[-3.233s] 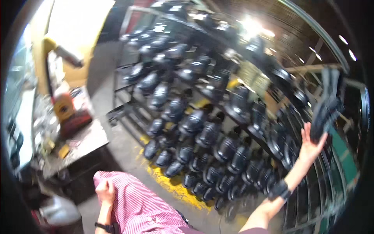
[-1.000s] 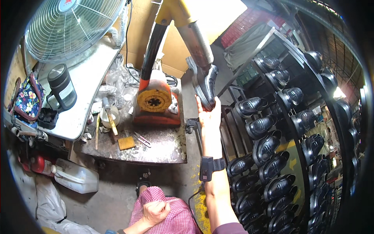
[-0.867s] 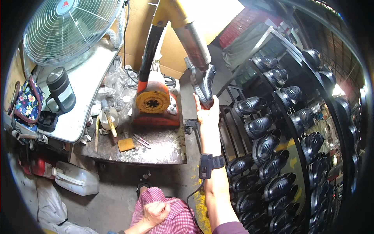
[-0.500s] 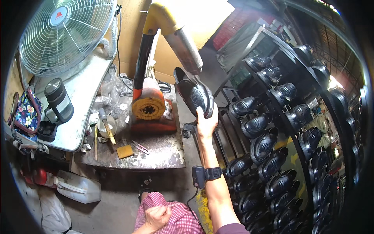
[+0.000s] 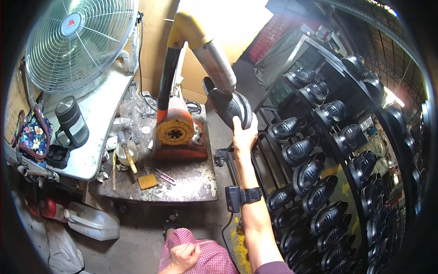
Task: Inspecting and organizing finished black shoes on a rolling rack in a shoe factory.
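My right hand (image 5: 245, 135) reaches forward, its fingers closed on one end of a black leather shoe (image 5: 229, 108). The shoe is tilted, right under the open end of a grey metal nozzle (image 5: 220, 68) that hangs down from a yellow elbow (image 5: 189, 28). The nozzle's mouth overlaps the shoe, and whether they touch I cannot tell. My left hand (image 5: 185, 256) is a closed fist over the pink checked cloth (image 5: 207, 258) on my lap, with nothing showing in it.
Racks of black shoes (image 5: 309, 172) fill the right side. On the metal workbench (image 5: 196, 185) lie a yellow block (image 5: 147, 181), a small pink-handled tool (image 5: 165, 176) and a pot with a brush (image 5: 127, 153). A fan (image 5: 73, 50) and flask (image 5: 72, 119) stand left; a white jug (image 5: 93, 220) lies below.
My right hand has raised the shoe slightly and turned it, bringing it closer under the nozzle. My left fist stays on my lap. The whole view has shifted a little.
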Available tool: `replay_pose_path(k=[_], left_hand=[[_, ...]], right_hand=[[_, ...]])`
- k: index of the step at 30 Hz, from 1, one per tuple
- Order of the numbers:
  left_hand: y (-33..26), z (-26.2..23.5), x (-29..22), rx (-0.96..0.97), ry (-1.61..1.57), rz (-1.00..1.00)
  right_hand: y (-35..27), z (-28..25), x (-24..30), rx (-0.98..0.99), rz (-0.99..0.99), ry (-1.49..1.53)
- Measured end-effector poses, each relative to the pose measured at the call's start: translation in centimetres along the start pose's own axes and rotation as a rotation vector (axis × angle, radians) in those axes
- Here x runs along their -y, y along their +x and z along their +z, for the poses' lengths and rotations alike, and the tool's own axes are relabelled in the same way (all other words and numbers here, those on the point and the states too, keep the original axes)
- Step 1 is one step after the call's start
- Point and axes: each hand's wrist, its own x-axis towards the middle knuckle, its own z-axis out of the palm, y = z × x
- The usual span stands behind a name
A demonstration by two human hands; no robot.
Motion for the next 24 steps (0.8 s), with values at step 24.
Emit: replay_pose_path(k=[24], left_hand=[[-0.3, 0.1, -0.3, 0.039, -0.012, -0.001]], right_hand=[[-0.6, -5.4, -5.3, 0.287, 0.524, 0.861]])
